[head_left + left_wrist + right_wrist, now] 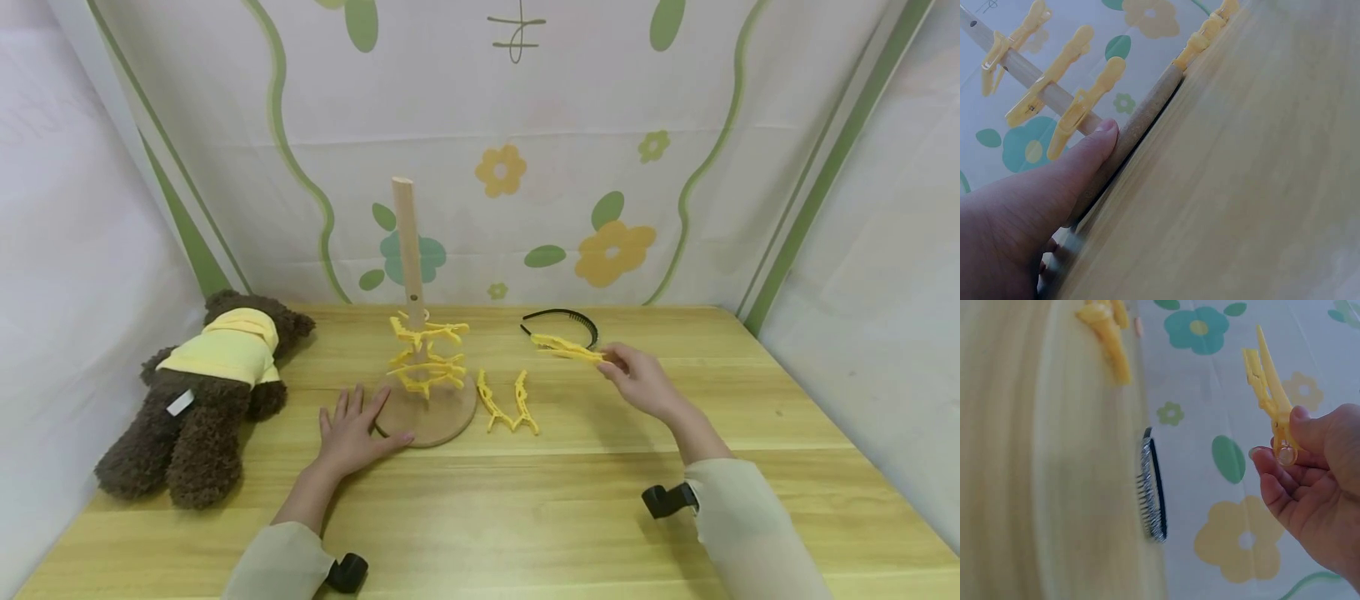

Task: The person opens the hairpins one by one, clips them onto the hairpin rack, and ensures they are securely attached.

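My right hand pinches a yellow hair clip by one end between thumb and fingers, above the table. In the right wrist view the held clip has its two arms parted. My left hand lies with spread fingers at the left edge of a wooden stand's round base; its thumb touches the base. Several yellow clips are attached around the stand's upright post. Two more yellow clips lie on the table to the right of the base.
A black headband with teeth lies behind the held clip. At the left lies a dark brown teddy bear in a yellow hoodie. A printed cloth with flowers hangs along the back of the wooden table.
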A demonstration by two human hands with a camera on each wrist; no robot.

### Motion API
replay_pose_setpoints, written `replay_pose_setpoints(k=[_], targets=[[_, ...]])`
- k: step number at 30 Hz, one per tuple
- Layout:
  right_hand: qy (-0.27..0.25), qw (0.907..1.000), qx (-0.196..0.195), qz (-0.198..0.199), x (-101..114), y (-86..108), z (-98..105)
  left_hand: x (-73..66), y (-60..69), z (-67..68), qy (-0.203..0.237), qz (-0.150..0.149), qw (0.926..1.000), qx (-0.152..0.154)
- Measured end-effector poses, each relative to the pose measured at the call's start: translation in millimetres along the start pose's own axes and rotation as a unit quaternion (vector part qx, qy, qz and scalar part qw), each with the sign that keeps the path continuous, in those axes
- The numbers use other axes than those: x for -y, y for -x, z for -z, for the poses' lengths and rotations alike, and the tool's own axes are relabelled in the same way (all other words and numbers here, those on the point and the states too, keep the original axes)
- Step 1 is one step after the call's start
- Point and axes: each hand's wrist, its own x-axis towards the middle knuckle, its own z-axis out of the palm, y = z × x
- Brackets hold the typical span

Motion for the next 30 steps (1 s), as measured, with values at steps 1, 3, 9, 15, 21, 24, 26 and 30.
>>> replay_pose_setpoints(k=[1,3,9,15,21,24,26,30], targets=[[0.006,0.9999,-0.007,0.007,4,-4.1,1,0.0,0.0,0.0,0.000,0.000,1.0000,0.000],[0.018,0.9996,-0.013,0.014,12,-12.6,2,0.5,-0.2,0.2,-0.003,-0.001,1.0000,-0.001],[0.009,0.9993,-0.007,0.036,45,-38.5,0,1.6,-0.3,0.8,-0.007,-0.004,1.0000,-0.005],[0.001,0.9976,0.006,0.070,75,-64.8,-7,1.4,-0.8,0.3,-0.007,-0.001,1.0000,-0.001],[-0.007,0.9957,0.026,0.089,101,-85.0,-13,1.1,-0.6,0.9,-0.008,-0.001,1.0000,-0.002],[-0.003,0.9951,0.037,0.092,111,-94.0,-17,0.5,-0.2,1.1,-0.009,-0.002,1.0000,-0.001],[0.001,0.9946,0.042,0.094,118,-100.0,-21,0.1,0.1,1.3,-0.008,-0.001,1.0000,0.000],[-0.003,0.9926,0.047,0.112,129,-109.3,-26,-1.0,0.6,1.6,-0.002,-0.004,1.0000,-0.003]])
